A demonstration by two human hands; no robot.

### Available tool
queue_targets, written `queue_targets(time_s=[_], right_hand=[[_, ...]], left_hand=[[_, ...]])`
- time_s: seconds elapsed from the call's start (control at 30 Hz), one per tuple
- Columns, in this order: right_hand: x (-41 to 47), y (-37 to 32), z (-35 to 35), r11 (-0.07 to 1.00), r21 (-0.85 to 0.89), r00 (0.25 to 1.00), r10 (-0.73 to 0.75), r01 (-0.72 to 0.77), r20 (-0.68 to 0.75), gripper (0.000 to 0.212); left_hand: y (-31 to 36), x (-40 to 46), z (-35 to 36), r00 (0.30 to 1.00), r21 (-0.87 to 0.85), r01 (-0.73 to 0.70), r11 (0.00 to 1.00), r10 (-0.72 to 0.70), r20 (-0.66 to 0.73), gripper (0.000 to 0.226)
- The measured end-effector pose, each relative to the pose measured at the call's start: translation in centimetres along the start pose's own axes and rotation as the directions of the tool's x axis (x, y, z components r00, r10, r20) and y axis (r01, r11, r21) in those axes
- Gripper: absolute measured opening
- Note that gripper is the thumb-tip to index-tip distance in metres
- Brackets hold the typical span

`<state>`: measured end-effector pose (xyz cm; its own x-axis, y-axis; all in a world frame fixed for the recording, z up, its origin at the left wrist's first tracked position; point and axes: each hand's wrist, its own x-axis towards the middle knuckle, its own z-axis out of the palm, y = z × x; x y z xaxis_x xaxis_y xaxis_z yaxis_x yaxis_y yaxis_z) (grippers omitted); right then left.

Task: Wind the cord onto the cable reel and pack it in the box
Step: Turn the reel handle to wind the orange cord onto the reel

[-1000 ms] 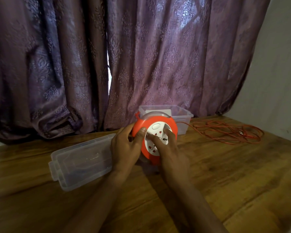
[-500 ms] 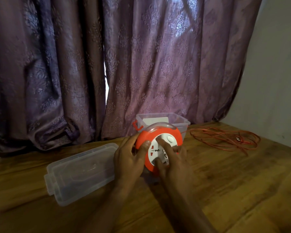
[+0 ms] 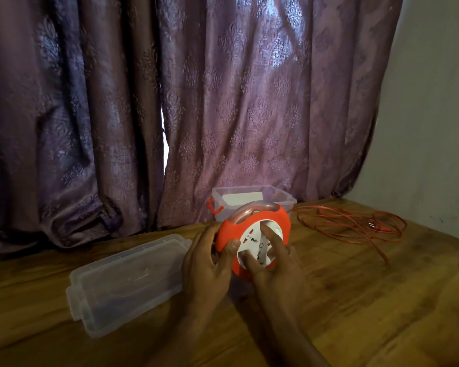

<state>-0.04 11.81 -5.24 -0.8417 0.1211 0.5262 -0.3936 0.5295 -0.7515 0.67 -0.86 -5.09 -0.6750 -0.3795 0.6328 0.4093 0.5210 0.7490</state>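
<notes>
An orange cable reel (image 3: pixel 272 217) with a white socket face stands on edge on the wooden table (image 3: pixel 355 287). My left hand (image 3: pixel 207 263) grips its left rim, thumb on the orange front. My right hand (image 3: pixel 273 263) presses its fingers onto the white centre disc. A loose orange cord (image 3: pixel 355 226) lies in tangled loops to the right and runs to the reel. A clear plastic box (image 3: pixel 252 198) with orange latches stands open just behind the reel.
The clear box lid (image 3: pixel 127 276) lies flat on the table left of my hands. Purple patterned curtains (image 3: pixel 196 102) hang along the table's far edge. A pale wall (image 3: pixel 435 128) stands at the right.
My right fingers have shifted around the white disc, from its upper part toward its lower left. The left hand keeps its hold on the rim. The view has shifted slightly.
</notes>
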Motion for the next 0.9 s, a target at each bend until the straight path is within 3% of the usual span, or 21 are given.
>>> queue_targets(time_s=[0.1,0.27,0.43,0.6,0.77,0.9], right_hand=[[-0.2,0.0,0.0,0.997,0.063,0.999,0.032,-0.032,-0.006,0.061],[-0.2,-0.1,0.2,0.996,0.075,0.999,0.046,-0.046,-0.002,0.065],[-0.1,0.0,0.3,0.997,0.075,0.997,0.025,-0.019,-0.075,0.059],[-0.1,-0.2,0.7,0.984,0.162,0.991,0.086,-0.069,-0.101,0.063],[0.5,-0.1,1.6,0.938,0.277,0.972,0.231,-0.210,-0.048,0.055],[1.5,-0.5,1.5,0.981,0.186,0.998,0.058,-0.055,-0.013,0.043]], left_hand=[[-0.3,-0.4,0.0,1.000,0.024,0.004,1.000,-0.003,-0.004,0.063],[-0.1,-1.4,0.1,0.998,0.042,0.057,0.997,-0.059,0.039,0.050],[-0.7,-1.5,0.3,0.987,0.061,0.095,0.994,-0.102,0.124,0.057],[-0.9,-1.6,0.5,0.996,0.011,0.079,0.997,-0.079,0.037,0.050],[-1.2,-1.6,0.5,0.995,-0.014,0.098,0.995,-0.098,0.003,0.055],[-1.5,-0.9,0.4,0.990,-0.029,0.105,0.994,-0.107,-0.087,0.049]])
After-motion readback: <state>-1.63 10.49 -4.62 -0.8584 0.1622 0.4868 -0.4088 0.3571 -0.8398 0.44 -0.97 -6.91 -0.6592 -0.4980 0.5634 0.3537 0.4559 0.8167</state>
